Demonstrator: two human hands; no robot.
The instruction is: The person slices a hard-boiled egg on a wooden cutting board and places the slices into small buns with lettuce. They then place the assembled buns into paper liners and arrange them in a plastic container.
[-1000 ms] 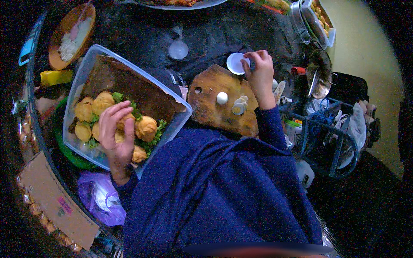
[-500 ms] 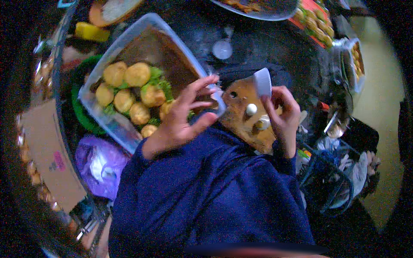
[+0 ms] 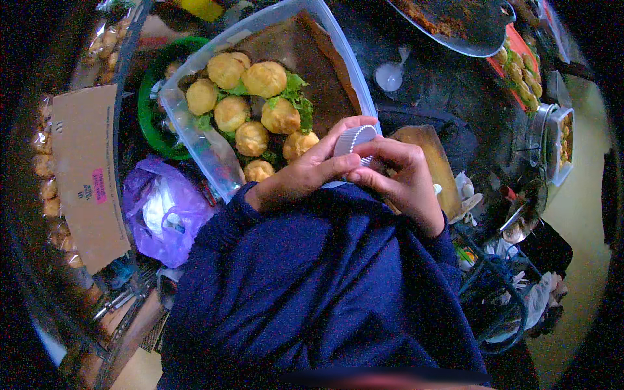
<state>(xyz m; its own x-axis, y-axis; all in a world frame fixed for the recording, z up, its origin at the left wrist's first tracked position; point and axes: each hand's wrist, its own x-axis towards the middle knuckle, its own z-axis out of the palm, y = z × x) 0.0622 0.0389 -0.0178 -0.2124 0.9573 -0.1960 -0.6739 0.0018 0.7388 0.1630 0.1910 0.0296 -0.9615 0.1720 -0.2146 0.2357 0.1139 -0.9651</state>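
Observation:
A white fluted paper baking cup (image 3: 354, 139) is held in front of my body, between both hands. My left hand (image 3: 318, 166) closes on its left side, with thumb and fingers around the wall. From the right, my right hand (image 3: 404, 181) pinches the cup's near edge with thumb and fingers. I cannot tell whether it is one cup or several nested. Just beyond my left hand stands a clear plastic tub (image 3: 364, 91) with brown lining. Several round golden buns (image 3: 281, 116) sit inside it with green lettuce (image 3: 298, 96) among them.
A wooden board (image 3: 430, 151) lies partly behind my right hand. At left are a green basket (image 3: 144, 107), a purple plastic bag (image 3: 140, 195) and a cardboard box (image 3: 81, 169). Beyond are a small white dish (image 3: 389, 77), a pan of brown filling (image 3: 448, 26) and a red-lined tray (image 3: 520, 62).
My left hand, spread and holding nothing before, has closed on the paper cup. My right hand has brought the cup left and nearer, off the board. The view has shifted too.

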